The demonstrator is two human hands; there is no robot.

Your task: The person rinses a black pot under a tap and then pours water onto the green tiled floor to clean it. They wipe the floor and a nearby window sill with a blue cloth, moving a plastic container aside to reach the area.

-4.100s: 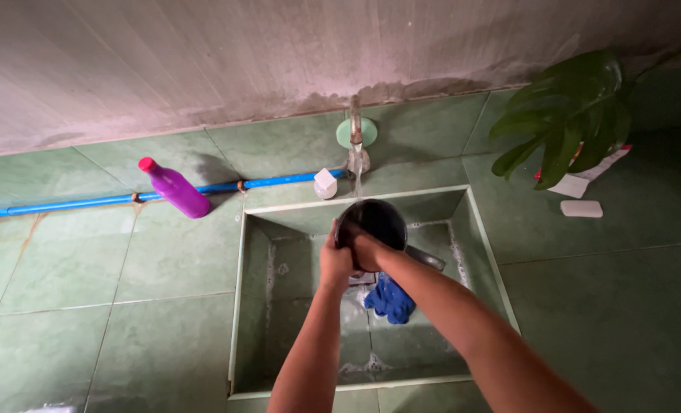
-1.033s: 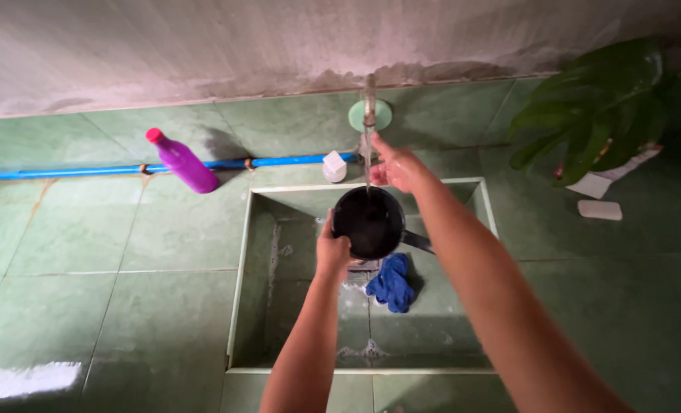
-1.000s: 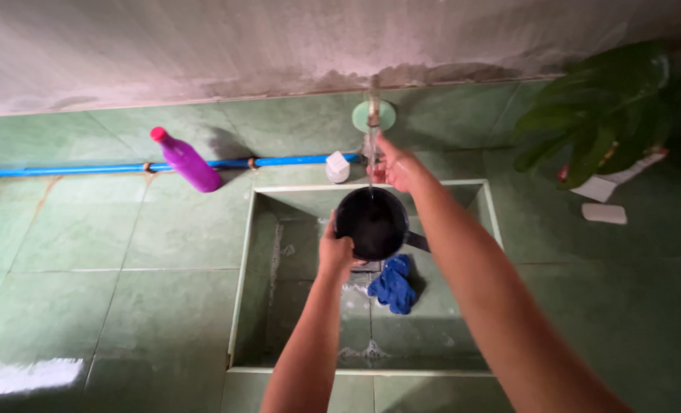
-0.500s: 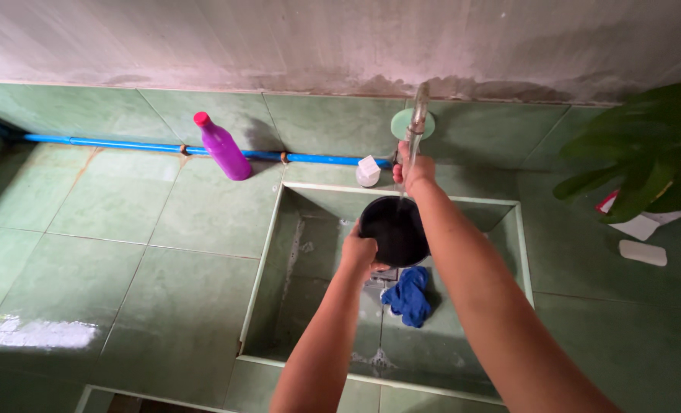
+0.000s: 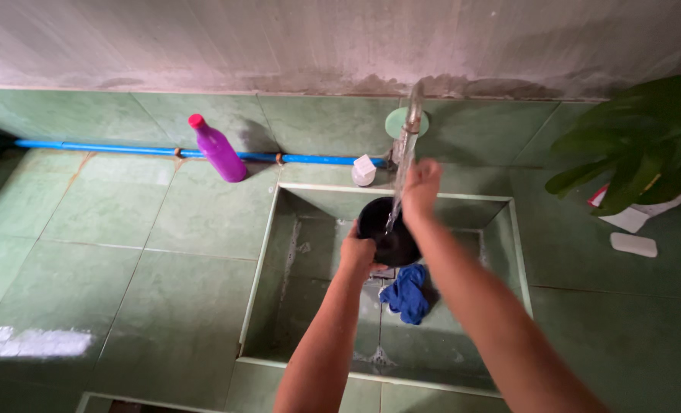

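Green-tiled sink (image 5: 268, 252), tap (image 5: 411, 115) running into round black pot (image 5: 386, 229). Left hand (image 5: 356, 252) grasps pot rim; right hand (image 5: 421, 183) loosely cupped beside stream. Rinse w/ water underway, pot not yet set down.

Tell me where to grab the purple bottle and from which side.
Grip the purple bottle around its straight body, below the red cap, coming from the front. It leans back toward the wall over the blue pipe, so that side is closed off.

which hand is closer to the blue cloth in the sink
Left. The left hand grips the rim of the black pot just above and left of the blue cloth; the right hand is higher, near the tap.
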